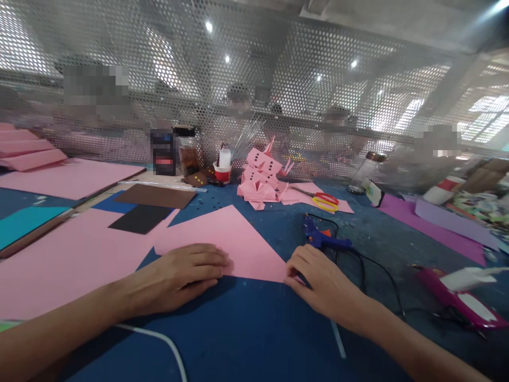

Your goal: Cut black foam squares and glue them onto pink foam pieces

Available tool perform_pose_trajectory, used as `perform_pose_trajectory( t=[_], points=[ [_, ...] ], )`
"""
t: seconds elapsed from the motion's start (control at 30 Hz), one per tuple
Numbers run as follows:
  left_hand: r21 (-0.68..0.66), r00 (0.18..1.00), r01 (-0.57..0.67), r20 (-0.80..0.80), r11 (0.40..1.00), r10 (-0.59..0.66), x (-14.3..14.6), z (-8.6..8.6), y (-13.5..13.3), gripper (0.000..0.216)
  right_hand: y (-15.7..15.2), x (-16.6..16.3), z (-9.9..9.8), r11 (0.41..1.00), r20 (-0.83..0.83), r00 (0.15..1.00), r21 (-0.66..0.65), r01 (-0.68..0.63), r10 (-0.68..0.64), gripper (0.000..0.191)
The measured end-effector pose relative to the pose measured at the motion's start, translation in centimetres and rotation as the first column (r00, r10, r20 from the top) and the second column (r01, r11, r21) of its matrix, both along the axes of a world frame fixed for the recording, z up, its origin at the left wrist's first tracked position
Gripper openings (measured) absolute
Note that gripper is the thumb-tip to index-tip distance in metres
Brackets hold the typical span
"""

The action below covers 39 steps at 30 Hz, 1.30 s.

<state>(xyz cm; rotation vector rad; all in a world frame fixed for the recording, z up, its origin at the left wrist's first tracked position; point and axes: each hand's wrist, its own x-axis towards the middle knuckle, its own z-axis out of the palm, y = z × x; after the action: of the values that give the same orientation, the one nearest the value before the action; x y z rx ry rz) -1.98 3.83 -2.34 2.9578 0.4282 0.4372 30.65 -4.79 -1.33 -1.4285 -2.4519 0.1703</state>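
Observation:
A folded sheet of pink paper point(234, 239) lies on the blue table in front of me, its near edge running between my hands. My left hand point(191, 273) rests flat on its left part with the fingers stretched out. At the right corner, my right hand point(314, 276) pinches the paper between thumb and fingers. Just beyond that hand lies a blue glue gun point(324, 239) with a black cord. Farther back stands a bunch of folded pink paper figures point(260, 178) with dark square marks.
Scissors point(326, 201) with red and yellow handles lie on pink scraps. Brown card point(157, 195), black card point(140, 218) and large pink sheets point(79, 260) are at left. A paper cup point(222, 172) and a jar point(188, 151) stand by the mesh partition. At right is a magenta tool point(461, 297).

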Motion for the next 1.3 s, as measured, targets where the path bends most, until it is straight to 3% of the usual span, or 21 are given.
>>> perform_pose_trajectory(
  t=[0.1, 0.2, 0.43, 0.73, 1.3],
  points=[
    [-0.037, 0.999, -0.034, 0.035, 0.999, 0.036, 0.3, -0.1, -0.2, 0.037, 0.1, 0.0, 0.1, 1.000, 0.007, 1.000, -0.001, 0.003, -0.003, 0.007],
    [-0.123, 0.983, -0.133, 0.109, 0.983, 0.147, 1.1, -0.1, -0.5, 0.021, 0.0, 0.1, 0.0, 1.000, 0.002, 1.000, 0.007, 0.000, 0.000, 0.007],
    [-0.293, 0.918, -0.333, 0.118, 0.896, 0.380, 3.0, -0.3, -1.3, 0.009, 0.0, 0.1, 0.0, 1.000, 0.004, 1.000, 0.024, 0.000, 0.000, 0.008],
    [-0.176, 0.891, -0.416, 0.114, 0.892, 0.438, 3.4, -0.4, -1.4, 0.008, -0.1, 0.2, 0.0, 0.998, 0.004, 1.000, 0.053, -0.016, 0.016, 0.007],
    [-0.087, 0.873, -0.480, 0.054, 0.873, 0.485, 2.6, -0.3, -1.6, 0.023, -0.1, 0.2, 0.1, 0.999, -0.003, 1.000, 0.043, -0.020, 0.020, 0.007]
  ],
)
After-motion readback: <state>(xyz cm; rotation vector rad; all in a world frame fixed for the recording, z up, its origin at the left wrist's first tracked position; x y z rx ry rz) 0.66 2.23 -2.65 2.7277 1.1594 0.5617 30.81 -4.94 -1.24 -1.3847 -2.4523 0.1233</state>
